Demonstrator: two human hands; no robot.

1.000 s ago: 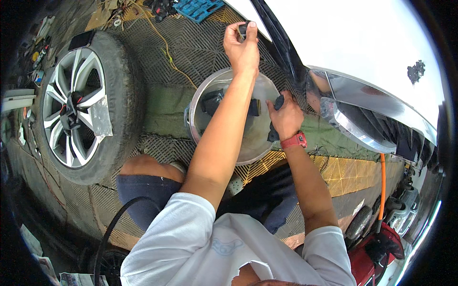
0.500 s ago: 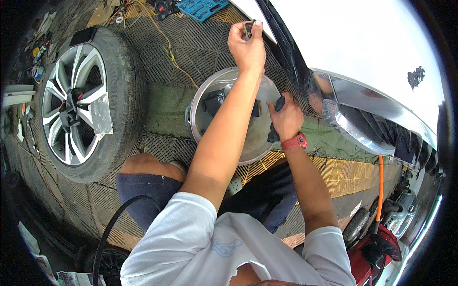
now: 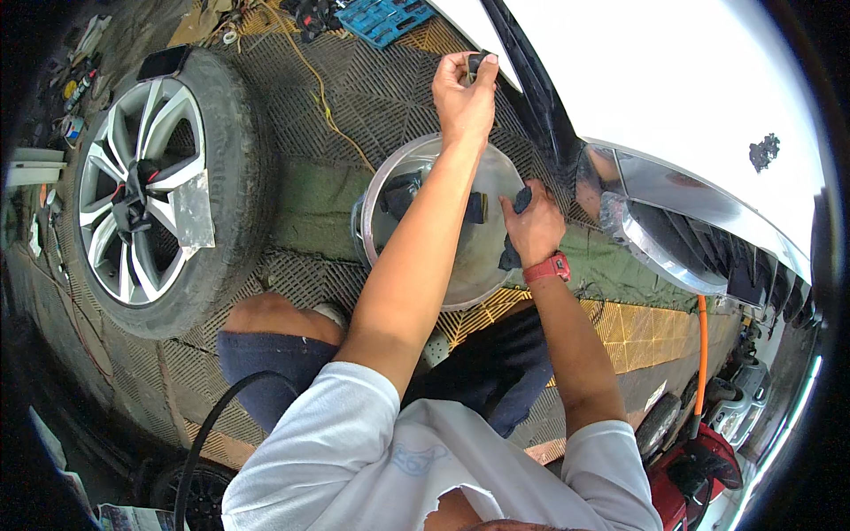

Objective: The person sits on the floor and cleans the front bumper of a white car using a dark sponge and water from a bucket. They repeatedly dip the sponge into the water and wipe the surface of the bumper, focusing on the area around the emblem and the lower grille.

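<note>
My left hand [image 3: 465,99] is stretched forward, its fingers closed round a small dark block [image 3: 479,64] beside the black lower edge of the white car panel [image 3: 673,80]. Part of the block is hidden by the fingers. Lower down, my right hand [image 3: 537,228] grips a dark, crumpled cloth [image 3: 511,257] at the right rim of a round, clear basin [image 3: 478,299]. Cloudy water seems to fill the basin. Inside it lie a black item [image 3: 403,196] and a small dark block with a pale band [image 3: 476,208], partly behind my left forearm.
A wheel [image 3: 239,203] with a silver rim lies at the left; a grey sheet [image 3: 191,215], dark cloth [image 3: 133,199] and phone [image 3: 165,63] rest on it. A yellow cord [image 3: 329,115] crosses the mats. A blue tool case [image 3: 385,19] lies beyond. An orange pole [image 3: 702,354] stands right.
The view has shifted slightly, so the basin sits a little lower and farther right. My left hand has moved slightly down and right in the picture; both hands keep their grips.
</note>
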